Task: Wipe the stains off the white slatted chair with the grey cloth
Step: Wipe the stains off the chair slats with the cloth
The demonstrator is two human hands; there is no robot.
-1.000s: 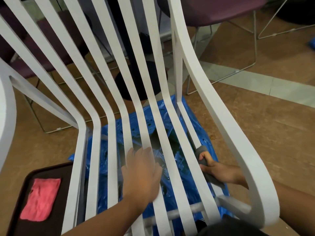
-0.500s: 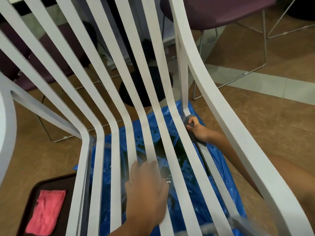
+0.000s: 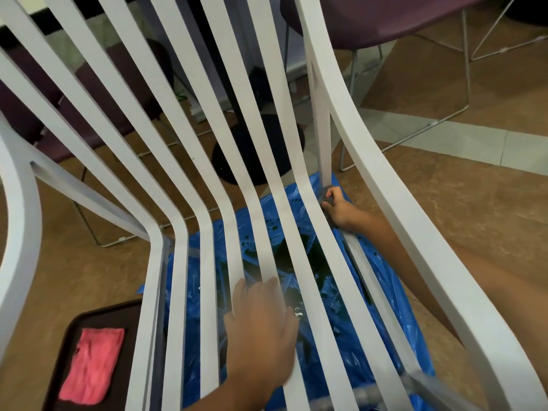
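Note:
The white slatted chair (image 3: 299,232) fills the view, its slats running from the backrest down into the seat. My right hand (image 3: 341,210) reaches under the right armrest and is closed on the grey cloth (image 3: 326,195), pressing it against the rightmost slat where seat meets back. Only a small dark bit of the cloth shows above my fingers. My left hand (image 3: 262,324) lies flat with fingers spread on the middle seat slats, holding nothing.
A blue plastic sheet (image 3: 394,295) with dark wet patches lies on the floor under the chair. At the lower left a dark tray (image 3: 69,330) holds a pink cloth (image 3: 92,369). Purple wire-legged chairs (image 3: 370,16) and a black round table base (image 3: 258,155) stand behind.
My right hand has slid the grey cloth up along the rightmost slat, from the front of the seat toward the backrest. My left hand stayed on the middle slats.

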